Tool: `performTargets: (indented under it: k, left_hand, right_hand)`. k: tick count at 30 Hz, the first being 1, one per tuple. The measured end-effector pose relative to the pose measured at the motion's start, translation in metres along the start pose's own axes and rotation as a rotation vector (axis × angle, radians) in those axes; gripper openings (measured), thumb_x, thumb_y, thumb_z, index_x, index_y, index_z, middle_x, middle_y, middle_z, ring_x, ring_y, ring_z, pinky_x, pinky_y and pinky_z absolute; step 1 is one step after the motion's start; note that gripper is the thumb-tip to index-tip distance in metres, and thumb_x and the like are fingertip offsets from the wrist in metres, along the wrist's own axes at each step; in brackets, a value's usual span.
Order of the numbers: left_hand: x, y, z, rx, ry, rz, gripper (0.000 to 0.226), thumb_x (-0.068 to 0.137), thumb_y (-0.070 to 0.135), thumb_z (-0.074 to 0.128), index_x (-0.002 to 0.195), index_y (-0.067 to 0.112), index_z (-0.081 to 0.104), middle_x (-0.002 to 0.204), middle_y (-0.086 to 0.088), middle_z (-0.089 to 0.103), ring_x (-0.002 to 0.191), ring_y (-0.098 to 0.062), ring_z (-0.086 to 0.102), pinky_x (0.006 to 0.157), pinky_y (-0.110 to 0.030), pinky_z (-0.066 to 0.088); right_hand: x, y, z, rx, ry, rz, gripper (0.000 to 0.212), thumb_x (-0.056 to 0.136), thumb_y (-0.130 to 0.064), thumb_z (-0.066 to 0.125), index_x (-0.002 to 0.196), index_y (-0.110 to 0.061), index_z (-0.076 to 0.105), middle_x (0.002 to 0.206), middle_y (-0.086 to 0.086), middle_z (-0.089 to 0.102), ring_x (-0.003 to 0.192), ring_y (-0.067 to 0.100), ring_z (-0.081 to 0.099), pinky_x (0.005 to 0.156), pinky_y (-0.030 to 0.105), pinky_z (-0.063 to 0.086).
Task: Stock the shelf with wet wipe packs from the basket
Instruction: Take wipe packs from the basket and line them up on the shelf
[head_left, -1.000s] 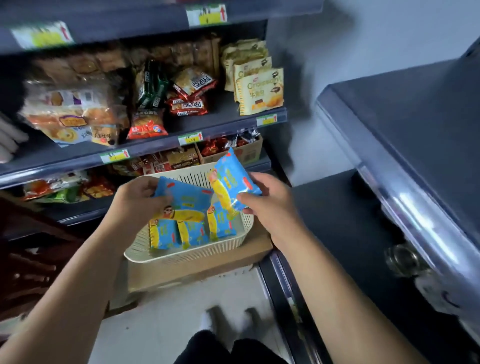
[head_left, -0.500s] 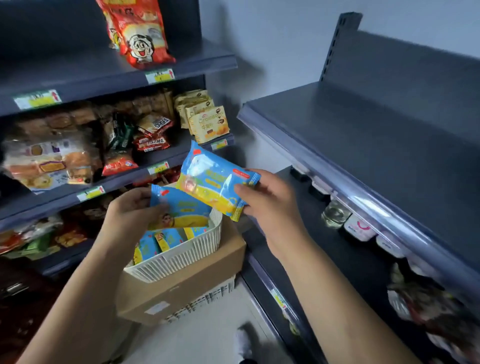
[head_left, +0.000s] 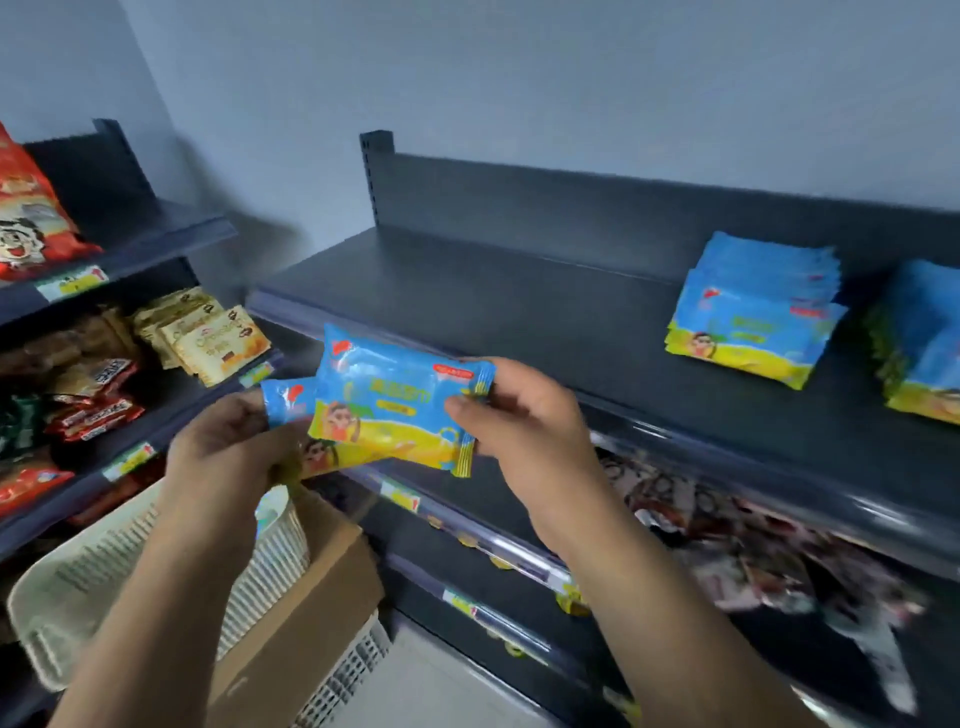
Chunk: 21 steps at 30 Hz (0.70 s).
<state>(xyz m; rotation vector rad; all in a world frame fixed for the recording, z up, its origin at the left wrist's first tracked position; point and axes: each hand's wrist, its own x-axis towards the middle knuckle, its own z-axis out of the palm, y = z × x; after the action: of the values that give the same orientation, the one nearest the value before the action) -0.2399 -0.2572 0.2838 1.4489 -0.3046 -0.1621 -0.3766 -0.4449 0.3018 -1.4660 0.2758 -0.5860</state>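
Wet wipe packs are sitting in both my hands right now, held out in front of the dark grey shelf. My right hand is pinching the right sealed edge of the front wet wipe pack, thumb on the printed face and fingers curling behind it, so the pack is lying nearly level with its blue half up and its yellow half down. My left hand is gripping the second wet wipe pack by its lower left part; this one is lying behind and partly under the front pack, with only its blue corner and a strip of yellow showing. The two packs are overlapping and look to be touching.

Both packs are hovering just before the front lip of the shelf, above the rows below. Farther right on that same shelf, a stack of wet wipe packs is resting flat, well apart from my hands, and another stack is sitting just beside it at the frame edge.

Below my left forearm, the cream slatted basket is resting on a cardboard box.
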Motion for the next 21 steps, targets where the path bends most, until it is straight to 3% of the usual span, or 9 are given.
performTargets:
  k: [2, 4, 6, 8, 12, 16, 19, 21]
  left_hand:
    - [-0.005, 0.017, 0.038, -0.027, -0.058, 0.031, 0.019, 0.088, -0.009, 0.065, 0.093, 0.009, 0.069, 0.077, -0.002, 0.076, 0.063, -0.013, 0.072, 0.057, -0.023, 0.06]
    - [-0.013, 0.03, 0.076, -0.037, -0.136, 0.045, 0.018, 0.09, -0.007, 0.064, 0.094, 0.01, 0.069, 0.077, 0.0, 0.077, 0.061, -0.012, 0.072, 0.05, -0.019, 0.056]
    - [-0.021, 0.04, 0.113, -0.058, -0.205, 0.056, 0.016, 0.09, -0.003, 0.067, 0.1, 0.008, 0.071, 0.093, -0.007, 0.08, 0.074, -0.018, 0.076, 0.061, -0.023, 0.06]
    - [-0.031, 0.046, 0.153, -0.075, -0.238, 0.081, 0.02, 0.089, -0.003, 0.068, 0.105, 0.007, 0.072, 0.099, -0.008, 0.08, 0.082, -0.019, 0.076, 0.069, -0.024, 0.062]
    - [-0.062, 0.053, 0.243, -0.071, -0.359, 0.136, 0.021, 0.088, -0.007, 0.067, 0.104, 0.005, 0.072, 0.095, -0.007, 0.081, 0.08, -0.017, 0.076, 0.07, -0.024, 0.062]
    - [-0.096, 0.05, 0.332, -0.074, -0.506, 0.119, 0.02, 0.087, -0.009, 0.067, 0.102, 0.005, 0.072, 0.094, -0.007, 0.081, 0.077, -0.015, 0.076, 0.063, -0.022, 0.061]
    - [-0.12, 0.047, 0.392, -0.079, -0.586, 0.097, 0.022, 0.087, -0.011, 0.067, 0.101, 0.006, 0.072, 0.093, -0.007, 0.081, 0.074, -0.013, 0.076, 0.062, -0.02, 0.06]
    - [-0.134, 0.044, 0.424, -0.057, -0.629, 0.101, 0.023, 0.087, -0.012, 0.067, 0.097, 0.008, 0.072, 0.093, -0.008, 0.081, 0.076, -0.015, 0.076, 0.067, -0.025, 0.061]
  right_hand:
    - [-0.009, -0.02, -0.031, 0.001, 0.069, -0.046, 0.016, 0.086, -0.01, 0.071, 0.099, -0.018, 0.076, 0.101, 0.012, 0.077, 0.1, 0.035, 0.073, 0.09, 0.054, 0.059]
    - [-0.017, -0.04, -0.066, 0.004, 0.128, -0.101, 0.019, 0.087, -0.005, 0.071, 0.1, -0.018, 0.076, 0.102, 0.012, 0.078, 0.1, 0.033, 0.073, 0.089, 0.05, 0.06]
    - [-0.028, -0.06, -0.103, -0.001, 0.185, -0.154, 0.024, 0.09, 0.001, 0.069, 0.095, -0.021, 0.077, 0.099, 0.009, 0.078, 0.094, 0.023, 0.075, 0.086, 0.043, 0.06]
    - [-0.041, -0.077, -0.143, -0.015, 0.236, -0.2, 0.03, 0.091, 0.004, 0.068, 0.093, -0.024, 0.078, 0.099, 0.006, 0.079, 0.094, 0.02, 0.073, 0.089, 0.046, 0.059]
    - [-0.07, -0.107, -0.232, -0.045, 0.327, -0.231, 0.03, 0.093, 0.006, 0.063, 0.103, -0.02, 0.076, 0.105, 0.004, 0.079, 0.105, 0.027, 0.073, 0.091, 0.047, 0.058]
    - [-0.097, -0.128, -0.324, -0.105, 0.472, -0.249, 0.023, 0.093, 0.004, 0.064, 0.104, -0.013, 0.075, 0.099, 0.011, 0.078, 0.09, 0.024, 0.072, 0.077, 0.04, 0.06]
    - [-0.113, -0.143, -0.391, -0.142, 0.601, -0.274, 0.013, 0.09, -0.001, 0.07, 0.089, -0.013, 0.074, 0.08, 0.014, 0.063, 0.085, 0.027, 0.064, 0.075, 0.052, 0.058]
    - [-0.121, -0.154, -0.43, -0.125, 0.667, -0.284, 0.015, 0.091, 0.002, 0.067, 0.083, -0.011, 0.07, 0.08, 0.019, 0.061, 0.088, 0.033, 0.069, 0.077, 0.051, 0.061]
